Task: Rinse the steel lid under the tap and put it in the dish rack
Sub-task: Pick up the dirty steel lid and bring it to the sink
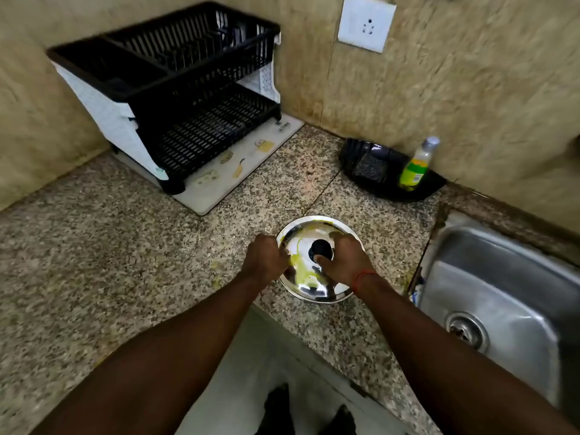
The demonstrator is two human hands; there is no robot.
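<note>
Head view, all positions relative to the steel lid (pixel 317 284). Lid sits flat on the granite surface (pixel 125 246), near the front edge, knob (pixel 320 248) up, smeared with yellow-green residue, so not rinsed yet.

My left hand (pixel 266 260) is curled closed against the lid's left rim, probably to steady it or get under the edge. My right hand (pixel 342 255) is on the lid around the knob, thumb beside it, fingers over the far side; looks like a grip forming for the lift, can't confirm it's fully clamped.

Sink (pixel 502 293) is right of the lid, close, drain visible; tap is out of frame. Dish rack (pixel 175 98) is up-left of the lid, well apart, on a mat (pixel 219 189), both tiers look empty. Soap bottle (pixel 416 169) and scrubber in a black tray (pixel 430 188) sit beyond the lid to the right, against the wall.

Judgement: pickup stage; next move is right to the sink.
</note>
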